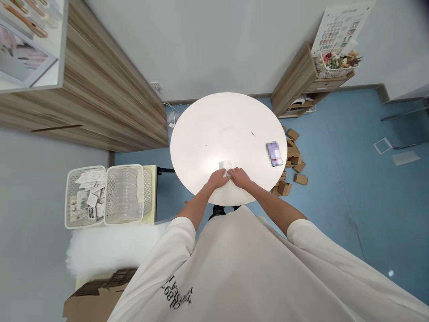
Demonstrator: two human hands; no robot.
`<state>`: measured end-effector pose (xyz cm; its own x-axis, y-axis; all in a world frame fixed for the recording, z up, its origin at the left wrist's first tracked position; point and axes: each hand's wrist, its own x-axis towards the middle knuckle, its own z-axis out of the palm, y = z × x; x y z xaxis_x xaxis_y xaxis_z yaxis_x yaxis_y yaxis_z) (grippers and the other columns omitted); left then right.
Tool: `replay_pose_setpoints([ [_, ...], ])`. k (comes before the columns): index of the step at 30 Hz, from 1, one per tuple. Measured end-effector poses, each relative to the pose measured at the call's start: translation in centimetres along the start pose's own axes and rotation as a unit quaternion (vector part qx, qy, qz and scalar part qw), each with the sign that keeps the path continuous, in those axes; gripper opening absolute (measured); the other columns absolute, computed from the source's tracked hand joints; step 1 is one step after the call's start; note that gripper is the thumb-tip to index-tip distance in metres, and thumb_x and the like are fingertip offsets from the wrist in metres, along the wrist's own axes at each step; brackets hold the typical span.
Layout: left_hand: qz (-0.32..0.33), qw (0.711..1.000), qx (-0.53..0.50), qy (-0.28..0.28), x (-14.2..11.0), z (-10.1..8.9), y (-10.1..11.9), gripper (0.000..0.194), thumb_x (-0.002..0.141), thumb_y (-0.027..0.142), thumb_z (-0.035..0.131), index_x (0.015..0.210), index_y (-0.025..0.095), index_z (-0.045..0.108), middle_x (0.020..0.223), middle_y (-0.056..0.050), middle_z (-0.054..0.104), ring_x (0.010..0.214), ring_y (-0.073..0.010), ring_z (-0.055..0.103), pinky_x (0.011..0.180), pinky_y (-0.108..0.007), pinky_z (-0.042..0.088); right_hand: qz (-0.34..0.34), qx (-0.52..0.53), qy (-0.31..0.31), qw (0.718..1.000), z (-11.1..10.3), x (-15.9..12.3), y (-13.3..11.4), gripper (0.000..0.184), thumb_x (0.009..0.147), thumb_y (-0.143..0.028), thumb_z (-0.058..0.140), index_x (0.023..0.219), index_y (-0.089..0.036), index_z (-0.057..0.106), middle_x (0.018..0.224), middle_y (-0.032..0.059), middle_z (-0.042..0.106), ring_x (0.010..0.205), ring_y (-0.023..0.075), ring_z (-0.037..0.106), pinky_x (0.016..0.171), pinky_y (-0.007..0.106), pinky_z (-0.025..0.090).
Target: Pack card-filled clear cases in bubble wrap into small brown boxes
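A small white, flat piece [225,164], like a packet or folded paper, lies at the near part of the round white table [214,116]. My left hand [217,179] is closed on its lower left side, and my right hand [239,178] is closed on its lower right side. The hands almost meet at the thumbs. Fingers cover the piece's near end, and its exact kind is too small to make out. A purple phone-like item [274,154], blurred by pixels, rests to the right of my right hand.
Small brown boxes [300,179] lie on the floor right of the table. White baskets [107,197] with cards and clear plastic pieces stand at left, near white wrapping [110,248] and a cardboard box [94,299]. A wooden cabinet [127,89] and a small shelf unit [295,80] flank the table.
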<state>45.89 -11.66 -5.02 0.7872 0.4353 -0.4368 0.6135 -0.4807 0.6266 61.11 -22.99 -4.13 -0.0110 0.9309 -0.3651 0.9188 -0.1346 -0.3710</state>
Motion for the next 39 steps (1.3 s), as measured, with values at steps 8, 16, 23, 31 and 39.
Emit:
replay_pose_setpoints([
  [8, -0.134, 0.965, -0.184, 0.131, 0.5, 1.0, -0.3, 0.044, 0.103, 0.044, 0.037, 0.14, 0.023, 0.05, 0.134, -0.009, 0.064, 0.119, -0.0231, 0.062, 0.097, -0.035, 0.05, 0.052, 0.013, -0.039, 0.998, -2.7, 5.0, 0.9, 0.032, 0.106, -0.027, 0.035, 0.13, -0.021, 0.056, 0.119, 0.013, 0.063, 0.103, 0.0256, 0.058, 0.083, 0.034, 0.044],
  [16, -0.085, 0.994, -0.005, 0.075, -1.1, 2.7, -0.6, 0.07, 0.096, 0.022, 0.045, 0.161, 0.019, 0.018, 0.165, -0.016, 0.026, 0.137, -0.0288, 0.049, 0.103, -0.041, 0.048, 0.174, 0.119, 0.066, 0.975, 0.0, 8.5, 0.1, 0.034, 0.101, -0.019, 0.037, 0.131, -0.019, 0.052, 0.126, 0.0164, 0.053, 0.103, 0.0274, 0.055, 0.081, 0.036, 0.047],
  [23, -0.062, 0.991, 0.109, 0.044, -1.8, 2.8, -1.1, 0.073, 0.091, 0.015, 0.046, 0.16, 0.018, 0.023, 0.167, -0.019, 0.02, 0.15, -0.0337, 0.028, 0.114, -0.049, 0.035, 0.272, 0.198, 0.138, 0.932, 1.8, 7.3, -0.4, 0.03, 0.094, -0.029, 0.049, 0.123, -0.021, 0.047, 0.12, 0.0123, 0.055, 0.102, 0.0269, 0.056, 0.08, 0.036, 0.048],
  [31, 0.007, 0.984, 0.168, 0.065, -2.3, 2.6, -1.7, 0.077, 0.088, 0.012, 0.046, 0.161, 0.015, 0.021, 0.167, -0.016, 0.023, 0.15, -0.0319, 0.029, 0.119, -0.05, 0.027, 0.291, 0.261, 0.151, 0.908, 2.7, 6.7, -1.7, 0.013, 0.088, -0.022, 0.044, 0.099, -0.023, 0.052, 0.099, 0.0073, 0.063, 0.088, 0.0227, 0.059, 0.075, 0.034, 0.048],
  [39, -0.061, 0.978, 0.171, 0.099, -4.4, -1.2, -6.9, 0.08, 0.086, 0.01, 0.046, 0.162, 0.018, 0.02, 0.169, -0.014, 0.017, 0.154, -0.0335, 0.019, 0.123, -0.056, 0.019, 0.201, 0.321, 0.133, 0.916, 3.2, 11.3, -7.1, 0.033, 0.089, -0.013, 0.039, 0.112, -0.021, 0.061, 0.112, 0.0071, 0.07, 0.101, 0.018, 0.064, 0.092, 0.033, 0.052],
])
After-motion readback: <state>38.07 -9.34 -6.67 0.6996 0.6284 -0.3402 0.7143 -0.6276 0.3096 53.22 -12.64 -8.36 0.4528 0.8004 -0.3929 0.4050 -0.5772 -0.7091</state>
